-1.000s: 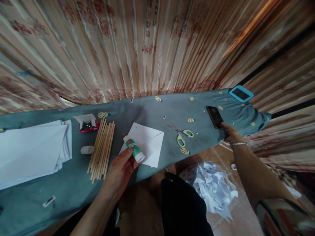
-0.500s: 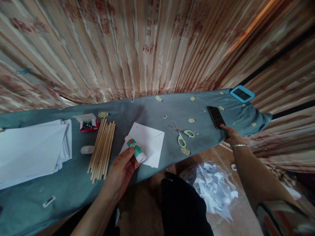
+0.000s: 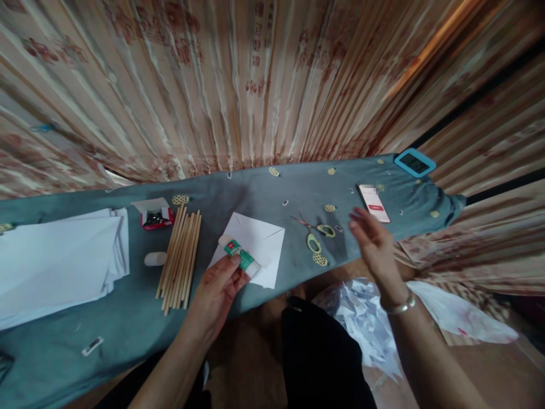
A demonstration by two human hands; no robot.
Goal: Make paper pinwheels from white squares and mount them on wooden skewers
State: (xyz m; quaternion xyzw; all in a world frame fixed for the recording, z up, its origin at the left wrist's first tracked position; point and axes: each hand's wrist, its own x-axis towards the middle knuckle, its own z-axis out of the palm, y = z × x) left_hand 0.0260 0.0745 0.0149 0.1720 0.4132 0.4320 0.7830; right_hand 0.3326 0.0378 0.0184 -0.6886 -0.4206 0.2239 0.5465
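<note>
My left hand [image 3: 221,289] is closed around a green and white glue stick [image 3: 239,257], held over a piece of white paper [image 3: 266,244] that has crease or cut lines on it. My right hand [image 3: 374,247] hangs in the air by the table's front edge, fingers apart and nothing in them. Just beyond it lies a phone [image 3: 373,203] with its screen lit. Scissors with pale green handles [image 3: 314,230] rest, blades parted, between the paper and my right hand. A white cap [image 3: 155,259] lies left of a bundle of wooden sticks [image 3: 179,261].
A stack of white paper [image 3: 55,261] covers the table's left side. Behind the sticks stands an open red box [image 3: 156,217] of small dark pieces. A blue-framed digital clock [image 3: 415,163] is at the far right. Below, a clear bag of paper scraps [image 3: 366,318] sits on the floor.
My right hand has left the phone and moved left, its fingers now spread. The phone's screen has gone from dark to lit. My left hand keeps the glue stick, tilted slightly flatter.
</note>
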